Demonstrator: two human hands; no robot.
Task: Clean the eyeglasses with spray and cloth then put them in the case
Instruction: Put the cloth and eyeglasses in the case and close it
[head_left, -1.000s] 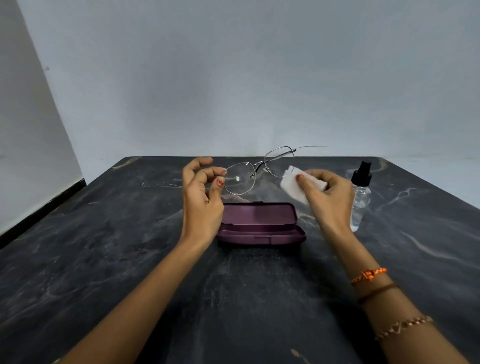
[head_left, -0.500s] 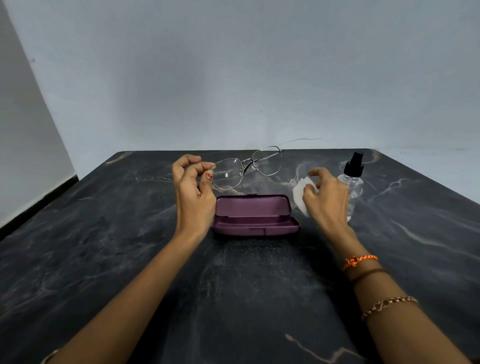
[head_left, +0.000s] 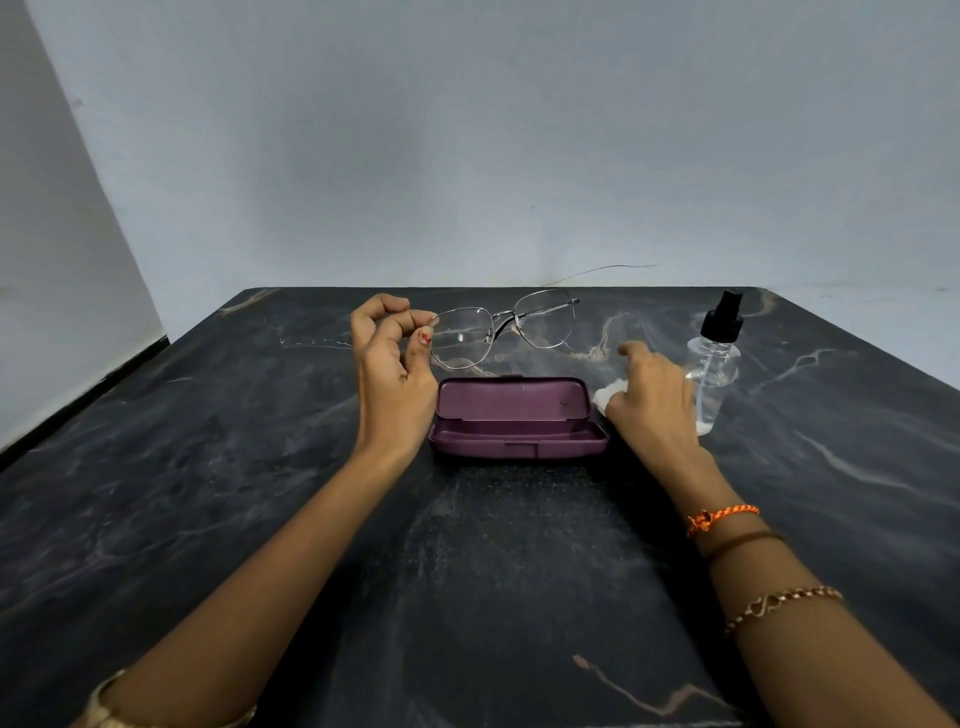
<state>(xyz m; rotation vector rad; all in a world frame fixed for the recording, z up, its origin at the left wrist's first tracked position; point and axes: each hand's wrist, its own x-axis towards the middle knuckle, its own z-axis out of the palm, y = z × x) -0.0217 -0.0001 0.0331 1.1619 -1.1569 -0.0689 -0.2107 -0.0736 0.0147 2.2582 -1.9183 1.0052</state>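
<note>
My left hand (head_left: 392, 374) pinches the left rim of thin metal eyeglasses (head_left: 506, 330), holding them in the air behind the case with their arms unfolded. An open purple case (head_left: 517, 421) lies on the dark marble table (head_left: 493, 571), empty inside. My right hand (head_left: 652, 402) rests low on the table just right of the case, on top of a white cloth (head_left: 608, 393) that shows only at its left edge; whether the fingers grip it I cannot tell. A clear spray bottle (head_left: 712, 366) with a black nozzle stands just right of that hand.
The table meets a pale wall at the back and on the left. My right wrist wears an orange thread and bracelets; a watch band shows on my left wrist.
My right hand has come down from beside the glasses to the table with the cloth, next to the case. My left hand has kept the glasses and turned them more level.
</note>
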